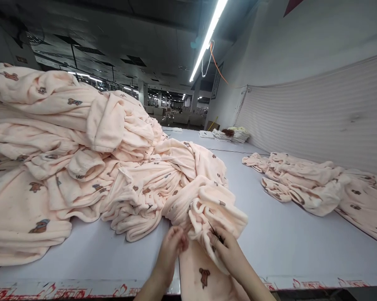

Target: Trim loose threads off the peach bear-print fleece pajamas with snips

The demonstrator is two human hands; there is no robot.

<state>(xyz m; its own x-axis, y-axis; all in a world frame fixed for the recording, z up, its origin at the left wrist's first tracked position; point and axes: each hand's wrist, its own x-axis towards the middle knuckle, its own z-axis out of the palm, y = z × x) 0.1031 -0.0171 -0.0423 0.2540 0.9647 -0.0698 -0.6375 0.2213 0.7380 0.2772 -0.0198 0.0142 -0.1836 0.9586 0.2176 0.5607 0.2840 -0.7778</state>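
A pale pink fleece garment (207, 271) with brown bear prints lies bunched in front of me and hangs over the table's near edge. My right hand (227, 251) is closed around a small dark pair of thread snips (218, 235), its thin blade pointing up and left against the cloth folds. At the garment's left side is my left hand (171, 248), fingers curled together against the fabric; what they pinch is hidden. The bunched part of the garment rests just beyond both hands.
A high heap of the same pink garments (65, 138) fills the left of the table (254, 251). More pink garments (314, 184) lie at the right by a striped cloth-covered wall (316, 113). Folded stacks (238, 134) sit at the far end. A tube light (209, 39) hangs above.
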